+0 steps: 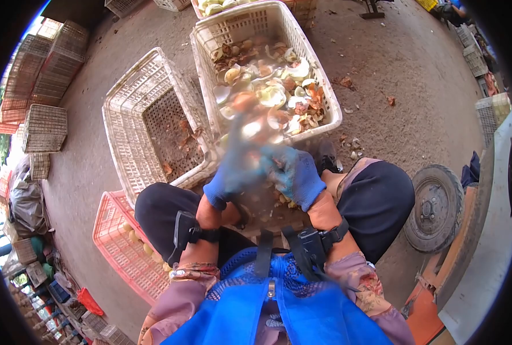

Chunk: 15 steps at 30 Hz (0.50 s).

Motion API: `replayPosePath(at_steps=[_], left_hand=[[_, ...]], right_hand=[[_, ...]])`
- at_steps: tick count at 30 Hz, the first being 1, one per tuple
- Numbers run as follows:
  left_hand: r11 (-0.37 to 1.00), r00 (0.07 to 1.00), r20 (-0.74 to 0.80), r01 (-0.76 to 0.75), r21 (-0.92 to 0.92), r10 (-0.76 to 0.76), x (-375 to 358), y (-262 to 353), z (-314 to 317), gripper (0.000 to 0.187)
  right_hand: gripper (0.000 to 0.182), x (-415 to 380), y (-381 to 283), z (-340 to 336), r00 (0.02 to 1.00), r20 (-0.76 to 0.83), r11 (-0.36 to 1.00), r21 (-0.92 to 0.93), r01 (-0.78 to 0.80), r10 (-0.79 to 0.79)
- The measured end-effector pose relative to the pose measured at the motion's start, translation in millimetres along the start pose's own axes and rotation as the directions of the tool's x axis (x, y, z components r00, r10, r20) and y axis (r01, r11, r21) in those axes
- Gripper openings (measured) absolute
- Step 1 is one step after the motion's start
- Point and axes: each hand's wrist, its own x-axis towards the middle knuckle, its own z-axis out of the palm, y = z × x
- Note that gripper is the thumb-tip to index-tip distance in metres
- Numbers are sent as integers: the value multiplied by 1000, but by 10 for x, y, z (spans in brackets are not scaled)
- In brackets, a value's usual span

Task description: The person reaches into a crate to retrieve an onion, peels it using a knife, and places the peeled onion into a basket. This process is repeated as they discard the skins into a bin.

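Observation:
Both my hands wear blue gloves and sit between my knees, blurred by motion. My left hand (226, 172) is raised toward the near rim of a white plastic crate (325, 98), with a blurred orange-and-pale piece just above its fingers. My right hand (296, 172) is curled around something small and pale that I cannot make out. The crate holds several pale and orange peels and shells. Black bands with small devices wrap both wrists.
An almost bare white crate (126, 121) leans tilted at the left. A pink crate (118, 241) with round pale fruit lies by my left knee. A small wheel (437, 207) stands at the right. Stacked crates (43, 75) line the far left. Scraps dot the concrete floor.

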Motion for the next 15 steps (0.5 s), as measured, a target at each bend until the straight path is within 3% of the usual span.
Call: replayPosePath(at_steps=[3, 5, 7, 9, 10, 11, 12, 14, 15], left_hand=[[986, 995, 27, 98, -134, -95, -44, -97, 37, 117], [998, 999, 28, 32, -47, -31, -60, -128, 73, 105], [999, 997, 72, 36, 12, -37, -22, -427, -14, 104], [997, 994, 105, 35, 72, -42, -16, -511, -41, 103], [996, 995, 92, 38, -79, -31, -22, -368, -5, 112], [973, 997, 75, 37, -228, -20, -28, -245, 12, 122], [973, 998, 67, 32, -228, -17, -33, -162, 3, 122], [999, 993, 116, -20, 25, 17, -64, -52, -7, 123], [999, 993, 113, -21, 28, 17, -78, -41, 7, 123]], right_hand=[[12, -52, 76, 4, 1000, 12, 998, -58, 14, -13], [13, -81, 144, 32, 997, 27, 997, 27, -71, 70], [14, -111, 210, 73, 988, 50, 982, 109, -153, 149], [15, -126, 246, 119, 974, -14, 915, 348, -205, 224], [15, -128, 236, 136, 976, -11, 916, 346, -202, 219], [16, -131, 214, 159, 968, 48, 821, 520, -235, 247], [18, -131, 177, 183, 959, 112, 692, 671, -267, 262], [20, -162, 35, 238, 947, 122, 671, 679, -299, 298], [22, -169, -34, 228, 932, 127, 647, 687, -330, 341]])
